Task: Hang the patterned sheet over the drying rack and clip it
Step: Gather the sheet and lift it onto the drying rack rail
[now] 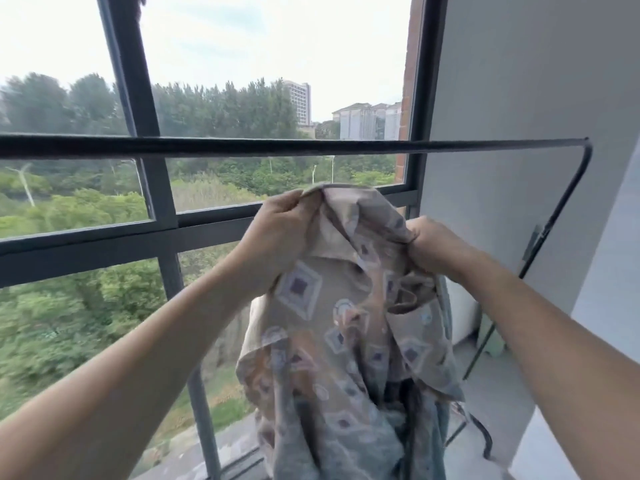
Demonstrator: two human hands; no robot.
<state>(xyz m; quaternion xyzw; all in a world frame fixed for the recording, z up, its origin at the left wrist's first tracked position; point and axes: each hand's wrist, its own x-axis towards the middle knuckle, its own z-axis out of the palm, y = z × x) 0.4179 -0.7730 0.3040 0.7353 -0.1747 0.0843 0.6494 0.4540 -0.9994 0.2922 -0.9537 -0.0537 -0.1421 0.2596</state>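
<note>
The patterned sheet [332, 341], beige with purple and white diamond shapes, hangs bunched in front of me. My left hand [277, 233] grips its top edge; my right hand [433, 244] is clenched on a fold at its right side. Both hands hold it below the drying rack's dark top bar [277, 147], which runs across the view at window height and bends down at its right end [585, 161]. The sheet does not touch the bar. Its lower part drops out of view. No clip is visible.
A dark-framed window [166, 223] stands close behind the rack, with trees and buildings outside. A grey wall [519, 98] is on the right. The rack's right leg [540, 244] slopes down to the floor beside a white and green object [485, 334].
</note>
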